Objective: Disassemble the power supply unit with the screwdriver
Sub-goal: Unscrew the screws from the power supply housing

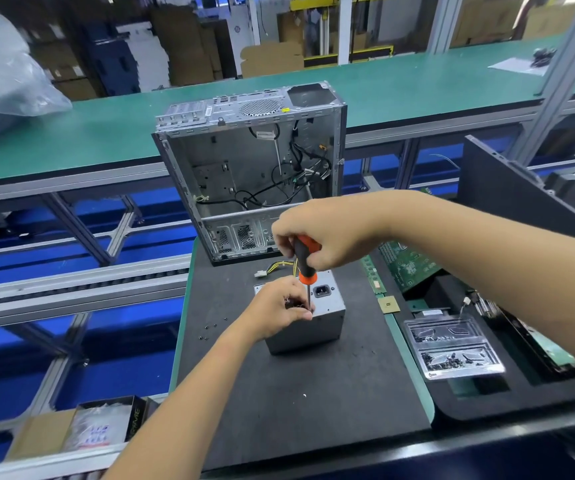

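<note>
**Screwdriver down on the PSU's top face**

Right hand up high, fingers wrapped round the orange-and-black handle of the screwdriver, shaft standing almost upright with its tip dropping to the top face of the power supply unit. Left hand sits low on the unit's near-left top corner, fingers curled over the edge and thumb pinching right at the tip, steadying the box and, by the look of it, guiding the bit onto a screw; the screw itself is hidden by the fingers.

How far along? A few loose screws lie on the black mat just left of the unit, so some fasteners look to be out already. The casing is closed, though, lid on, so the opening-up is all ahead.

Room to work: the gutted computer case stands close behind, the unit's yellow cable bundle trailing toward it. To the right, a RAM stick, a CPU and a clear parts tray sit beyond the mat's edge. The near mat is open, and the left edge drops off to the conveyor
</note>
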Tool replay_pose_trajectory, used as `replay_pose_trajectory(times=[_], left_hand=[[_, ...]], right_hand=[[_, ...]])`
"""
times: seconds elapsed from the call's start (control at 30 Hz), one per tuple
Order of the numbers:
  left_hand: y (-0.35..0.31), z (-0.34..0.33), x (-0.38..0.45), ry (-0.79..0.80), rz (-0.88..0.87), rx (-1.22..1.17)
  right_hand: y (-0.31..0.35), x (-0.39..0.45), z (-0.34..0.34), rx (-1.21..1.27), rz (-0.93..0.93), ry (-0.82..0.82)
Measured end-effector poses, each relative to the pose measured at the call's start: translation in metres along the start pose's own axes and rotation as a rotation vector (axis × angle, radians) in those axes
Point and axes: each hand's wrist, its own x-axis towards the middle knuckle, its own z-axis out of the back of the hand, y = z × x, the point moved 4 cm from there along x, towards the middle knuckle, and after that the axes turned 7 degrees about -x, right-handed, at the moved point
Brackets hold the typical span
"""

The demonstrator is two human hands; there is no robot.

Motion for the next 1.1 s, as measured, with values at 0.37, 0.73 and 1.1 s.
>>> replay_pose_trajectory(times=[0.37, 0.73, 1.1], left_hand=[[-0.001, 0.000, 0.000, 0.004, 0.010, -0.018], [-0.008, 0.002, -0.003, 0.023, 0.007, -0.022], [-0.011, 0.004, -0.004, 0.078, 0.025, -0.032]], right_hand=[[-0.002, -0.002, 0.001, -0.018, -0.016, -0.056], [-0.006, 0.000, 0.002, 0.030, -0.008, -0.032], [-0.008, -0.005, 0.000, -0.038, -0.017, -0.072]])
